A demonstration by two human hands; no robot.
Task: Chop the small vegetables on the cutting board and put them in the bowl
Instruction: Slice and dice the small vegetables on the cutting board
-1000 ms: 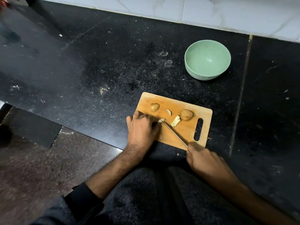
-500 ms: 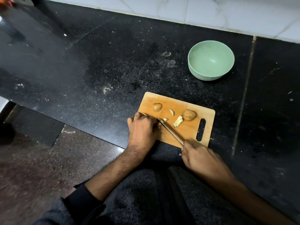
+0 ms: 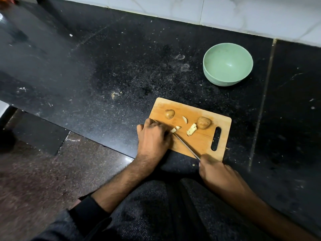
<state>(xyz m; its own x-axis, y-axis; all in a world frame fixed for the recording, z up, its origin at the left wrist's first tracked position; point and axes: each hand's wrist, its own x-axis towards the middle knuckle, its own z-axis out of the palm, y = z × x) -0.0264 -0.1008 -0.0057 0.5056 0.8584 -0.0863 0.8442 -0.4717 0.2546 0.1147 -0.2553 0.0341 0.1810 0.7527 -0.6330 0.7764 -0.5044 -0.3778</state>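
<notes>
Nearest the camera, the right hand (image 3: 218, 173) is clenched around the handle of a knife (image 3: 186, 146), just off the near edge of the wooden cutting board (image 3: 199, 141). The thin blade runs diagonally up and left across the board, its tip meeting a small pale cut piece (image 3: 173, 130). The left hand (image 3: 152, 136) rests at the board's left near corner, fingers curled down onto that piece right beside the blade tip; how much it holds is hidden beneath the fingers. Farther along the board lie a stack of pale slices (image 3: 192, 129), a single curved sliver (image 3: 185, 119), and two whole small brown vegetables, one at the left (image 3: 169, 114) and one by the handle slot (image 3: 203, 122). Beyond, well apart on the black speckled surface (image 3: 104, 66), sits a pale green bowl (image 3: 227, 64).
</notes>
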